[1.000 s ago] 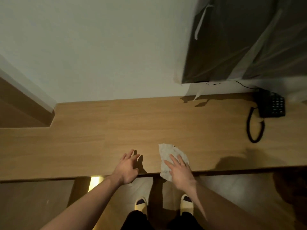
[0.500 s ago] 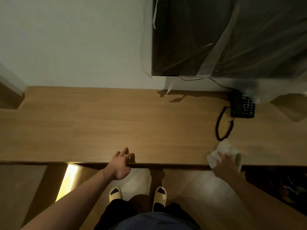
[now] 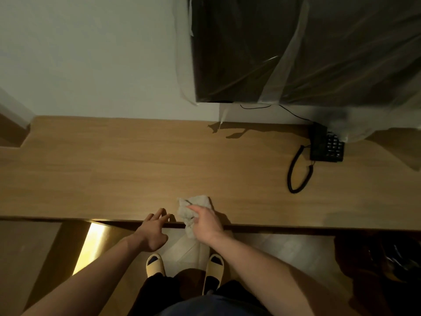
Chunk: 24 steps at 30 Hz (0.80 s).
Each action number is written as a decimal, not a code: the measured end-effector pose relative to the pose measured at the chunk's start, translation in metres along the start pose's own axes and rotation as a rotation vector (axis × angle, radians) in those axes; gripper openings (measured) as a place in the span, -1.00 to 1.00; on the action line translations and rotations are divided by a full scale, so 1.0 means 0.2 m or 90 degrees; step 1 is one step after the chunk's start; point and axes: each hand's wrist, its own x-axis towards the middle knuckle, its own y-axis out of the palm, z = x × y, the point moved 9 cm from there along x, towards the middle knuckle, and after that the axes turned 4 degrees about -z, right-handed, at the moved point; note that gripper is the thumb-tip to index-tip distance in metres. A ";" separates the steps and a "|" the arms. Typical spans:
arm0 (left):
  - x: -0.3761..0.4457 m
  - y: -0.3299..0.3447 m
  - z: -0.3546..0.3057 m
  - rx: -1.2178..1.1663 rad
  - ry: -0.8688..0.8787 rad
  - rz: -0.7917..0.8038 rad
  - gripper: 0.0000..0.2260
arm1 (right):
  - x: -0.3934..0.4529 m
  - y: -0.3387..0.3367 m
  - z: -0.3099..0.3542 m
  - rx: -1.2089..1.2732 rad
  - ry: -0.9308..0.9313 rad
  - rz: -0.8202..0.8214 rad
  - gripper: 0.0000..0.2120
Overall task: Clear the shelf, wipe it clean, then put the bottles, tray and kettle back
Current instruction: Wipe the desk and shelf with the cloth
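Note:
A long wooden shelf [image 3: 127, 169] runs across the view against a white wall. A crumpled white cloth [image 3: 193, 207] lies on its front edge, partly hanging over. My right hand [image 3: 205, 221] grips the cloth from above. Just left of it, my left hand [image 3: 155, 226] rests with its fingertips on the shelf's front edge, fingers spread and holding nothing. No bottles, tray or kettle are in view.
A black telephone [image 3: 325, 145] with a coiled cord [image 3: 296, 176] sits at the back right of the shelf. A dark screen wrapped in plastic film [image 3: 296, 49] hangs on the wall above. Dark clutter [image 3: 382, 261] lies below right. My feet in pale slippers [image 3: 214, 269] stand on the floor.
My right hand has dragged the cloth along the front edge from the far right back to the middle, beside my left hand. The left hand stays on the edge.

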 end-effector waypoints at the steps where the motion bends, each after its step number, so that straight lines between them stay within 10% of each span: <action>1: 0.01 -0.01 -0.01 0.003 -0.001 -0.004 -0.27 | -0.03 -0.06 0.01 0.025 -0.017 -0.016 -0.45; 12: 0.19 -0.02 -0.16 0.026 0.030 0.016 -0.25 | -0.28 -1.16 -1.02 -0.095 0.085 -0.377 -0.59; 16: 0.21 -0.02 -0.20 0.046 0.048 0.021 -0.23 | -0.16 -1.09 -1.42 -0.216 0.062 -0.226 -0.19; 18: 0.21 -0.03 -0.19 0.048 0.042 0.021 -0.23 | -0.15 -0.98 -1.56 -0.157 0.234 -0.207 -0.22; 24: 0.19 -0.08 -0.15 0.020 0.017 0.007 -0.22 | -0.07 -0.60 -0.99 -0.108 0.285 -0.256 -0.31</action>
